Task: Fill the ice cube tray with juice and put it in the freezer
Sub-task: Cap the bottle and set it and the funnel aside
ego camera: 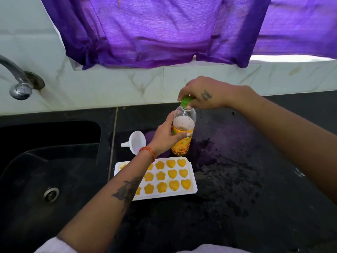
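Now, going from left to right: a black sink [36, 161] sits at the left, with a tap [18, 83] on the far wall above it. Just right of the sink, a white funnel [135, 143] lies on its side on the dark table [237, 161].

Near the person, a white ice cube tray [191, 192] rests flat on the table. Its cups that show, shaped like hearts and flowers, all hold yellow juice. The left arm hides some cups, so I cannot tell about those.

The left hand [164, 137] wraps around the middle of the juice bottle [182, 136], which stands upright just behind the tray. The right hand [202, 94] pinches the green cap [187, 101] on top of the bottle.

I think the filling is done and the bottle is being closed, though the cap could be coming off instead. The next big job looks like carrying the tray to the freezer. It must stay level, or juice will spill. No freezer shows.
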A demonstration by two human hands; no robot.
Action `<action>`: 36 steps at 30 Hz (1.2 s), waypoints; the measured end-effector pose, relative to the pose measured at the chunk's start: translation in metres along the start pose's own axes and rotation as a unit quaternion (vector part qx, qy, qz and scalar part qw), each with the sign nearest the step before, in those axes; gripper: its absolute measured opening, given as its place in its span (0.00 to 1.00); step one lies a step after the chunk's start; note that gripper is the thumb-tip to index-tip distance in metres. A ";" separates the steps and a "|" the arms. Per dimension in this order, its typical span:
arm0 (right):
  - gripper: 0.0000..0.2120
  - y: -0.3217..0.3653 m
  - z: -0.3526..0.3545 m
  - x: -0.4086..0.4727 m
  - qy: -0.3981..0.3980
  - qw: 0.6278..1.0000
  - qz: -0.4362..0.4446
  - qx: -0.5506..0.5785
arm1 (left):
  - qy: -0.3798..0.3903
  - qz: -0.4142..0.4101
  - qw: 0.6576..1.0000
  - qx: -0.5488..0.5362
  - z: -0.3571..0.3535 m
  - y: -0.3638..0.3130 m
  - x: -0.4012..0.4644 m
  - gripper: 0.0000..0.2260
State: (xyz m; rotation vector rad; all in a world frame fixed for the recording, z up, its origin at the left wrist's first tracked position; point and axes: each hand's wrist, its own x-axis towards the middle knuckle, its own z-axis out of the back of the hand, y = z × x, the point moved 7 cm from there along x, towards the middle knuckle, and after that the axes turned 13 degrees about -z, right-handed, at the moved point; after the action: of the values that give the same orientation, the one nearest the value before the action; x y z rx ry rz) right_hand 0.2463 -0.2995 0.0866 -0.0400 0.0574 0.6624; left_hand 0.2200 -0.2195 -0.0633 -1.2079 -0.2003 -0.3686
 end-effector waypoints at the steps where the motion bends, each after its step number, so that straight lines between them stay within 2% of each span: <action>1: 0.17 0.001 0.000 -0.001 -0.017 1.000 0.002 0.001 | -0.002 0.000 1.000 0.002 0.000 0.000 0.000 0.35; 4: 0.16 -0.003 -0.007 -0.001 -0.049 0.999 -0.019 0.000 | -0.009 -0.005 1.000 0.011 0.000 0.000 0.000 0.34; 8: 0.23 -0.008 -0.014 -0.006 -0.139 0.987 -0.064 -0.037 | -0.013 -0.013 1.000 0.023 -0.001 -0.001 0.000 0.34; 12: 0.26 -0.003 -0.015 -0.006 -0.202 0.958 -0.194 -0.069 | -0.003 -0.007 1.000 0.023 -0.001 -0.004 0.002 0.35; 15: 0.29 -0.006 -0.009 0.000 -0.161 0.957 -0.232 -0.060 | 0.004 0.001 1.000 0.007 0.000 -0.002 0.000 0.35; 18: 0.19 -0.014 -0.005 -0.002 -0.034 0.985 -0.140 0.091 | 0.007 0.008 1.000 0.001 0.001 -0.001 -0.002 0.34; 19: 0.21 -0.012 -0.005 -0.007 -0.006 0.988 -0.105 0.116 | 0.009 0.009 1.000 0.002 0.001 -0.001 -0.001 0.34; 21: 0.19 -0.011 -0.006 -0.011 -0.022 0.989 -0.071 0.126 | 0.011 0.012 1.000 0.002 0.000 -0.001 0.000 0.33; 24: 0.15 -0.012 -0.011 -0.009 -0.072 0.986 -0.080 0.126 | 0.005 0.013 1.000 -0.003 0.000 -0.001 0.000 0.33; 30: 0.19 -0.017 -0.022 -0.013 -0.153 0.974 -0.126 0.109 | 0.013 0.016 1.000 -0.001 0.000 -0.002 0.000 0.35; 33: 0.23 -0.031 -0.037 -0.018 -0.128 0.949 -0.145 0.248 | 0.029 0.021 0.999 -0.017 0.000 -0.004 0.000 0.36; 36: 0.39 -0.047 -0.071 -0.033 -0.056 0.891 -0.165 0.420 | 0.041 0.009 0.999 -0.022 0.004 -0.007 0.000 0.36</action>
State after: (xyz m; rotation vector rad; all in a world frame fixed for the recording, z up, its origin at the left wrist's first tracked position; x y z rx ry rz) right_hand 0.2467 -0.3607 0.0185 0.8113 0.2185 0.2548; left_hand 0.2172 -0.2179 -0.0561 -1.2345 -0.1106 -0.4076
